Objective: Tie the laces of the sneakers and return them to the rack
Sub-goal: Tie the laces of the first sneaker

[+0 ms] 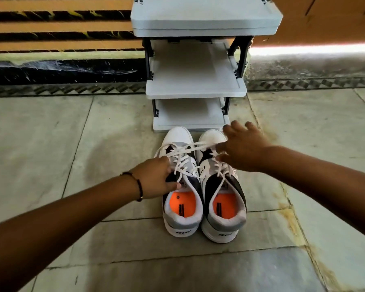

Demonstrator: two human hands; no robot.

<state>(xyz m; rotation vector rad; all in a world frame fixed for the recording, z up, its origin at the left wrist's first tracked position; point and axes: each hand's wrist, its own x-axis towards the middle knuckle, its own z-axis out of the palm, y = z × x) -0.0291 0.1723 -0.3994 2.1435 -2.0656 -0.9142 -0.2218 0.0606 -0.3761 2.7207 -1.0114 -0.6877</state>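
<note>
Two white, grey and black sneakers with orange insoles stand side by side on the floor, toes toward the rack: the left sneaker [182,209] and the right sneaker [224,211]. Their white laces [185,163] lie loose and crossed over both shoes. My left hand [156,178] rests on the left sneaker's outer side and pinches a lace near the tongue. My right hand [242,148] hovers over the right sneaker's forefoot, holding a lace pulled taut across from the left shoe, its other fingers spread.
A grey three-shelf shoe rack [196,89] with black posts stands just beyond the toes, its shelves bare. Behind it runs a wall with orange and black stripes [61,24]. Tiled floor [93,133] surrounds the shoes on all sides.
</note>
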